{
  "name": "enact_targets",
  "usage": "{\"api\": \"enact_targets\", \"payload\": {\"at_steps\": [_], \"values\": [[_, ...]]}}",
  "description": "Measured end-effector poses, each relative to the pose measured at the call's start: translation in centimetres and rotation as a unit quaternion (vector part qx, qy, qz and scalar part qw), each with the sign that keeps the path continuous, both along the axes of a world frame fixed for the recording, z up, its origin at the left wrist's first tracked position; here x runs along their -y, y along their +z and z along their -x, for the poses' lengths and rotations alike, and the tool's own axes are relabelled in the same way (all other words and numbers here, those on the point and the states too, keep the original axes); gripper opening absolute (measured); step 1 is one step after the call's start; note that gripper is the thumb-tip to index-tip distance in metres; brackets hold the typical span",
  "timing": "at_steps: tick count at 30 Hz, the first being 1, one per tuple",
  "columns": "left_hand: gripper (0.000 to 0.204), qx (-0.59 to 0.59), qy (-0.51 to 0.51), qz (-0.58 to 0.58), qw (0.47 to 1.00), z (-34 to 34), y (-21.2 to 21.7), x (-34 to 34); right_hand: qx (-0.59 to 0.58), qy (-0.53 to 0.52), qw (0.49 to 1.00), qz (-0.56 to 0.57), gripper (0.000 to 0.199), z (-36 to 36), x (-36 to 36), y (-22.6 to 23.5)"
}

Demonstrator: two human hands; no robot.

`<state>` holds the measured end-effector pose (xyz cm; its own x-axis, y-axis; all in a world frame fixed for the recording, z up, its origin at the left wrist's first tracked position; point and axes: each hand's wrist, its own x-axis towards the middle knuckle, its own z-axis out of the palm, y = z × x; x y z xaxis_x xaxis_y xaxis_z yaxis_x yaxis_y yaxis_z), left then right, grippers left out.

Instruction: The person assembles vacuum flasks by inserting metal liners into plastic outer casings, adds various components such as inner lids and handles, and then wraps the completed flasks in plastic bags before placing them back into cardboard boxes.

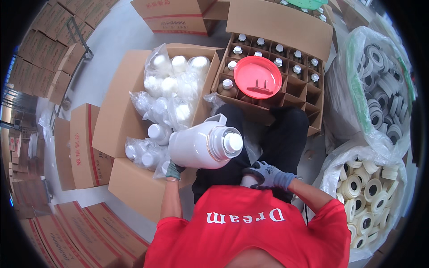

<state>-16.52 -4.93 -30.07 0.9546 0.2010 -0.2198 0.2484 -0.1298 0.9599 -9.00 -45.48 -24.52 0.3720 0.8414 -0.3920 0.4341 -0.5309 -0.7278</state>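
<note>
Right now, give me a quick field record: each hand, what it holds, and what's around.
left hand: gloved left hand holds the white flask from below, flask lying on its side
right hand: gloved right hand near the lap, holding nothing visible
left side: open carton of bagged white flasks
ahead: divided carton of capped bottles, red lid on top
right side: bags of tape rolls

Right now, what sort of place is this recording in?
Most likely a factory packing area or warehouse. Flat cardboard boxes are stacked around, a divided carton holds capped bottles, and the left hand holds a white jug over a box of bagged jugs.
</note>
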Motion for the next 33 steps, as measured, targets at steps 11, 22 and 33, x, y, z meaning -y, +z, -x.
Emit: {"api": "enact_targets", "payload": {"at_steps": [11,22,33], "values": [[0.060,0.001,-0.002,-0.004,1.000,0.8,0.0,-0.1,-0.156,0.018,0.986,0.050,0.087,-2.3,-2.1,-0.7],[0.059,0.007,0.007,-0.044,0.999,0.0,0.9,-1.8,0.119,-0.382,0.872,-0.283,0.082,-0.6,-1.6,12.9],[0.032,0.086,-0.491,-0.511,0.700,-21.8,17.5,17.7,-0.014,-0.371,0.917,-0.145,0.032,-4.2,8.7,10.5]]}}
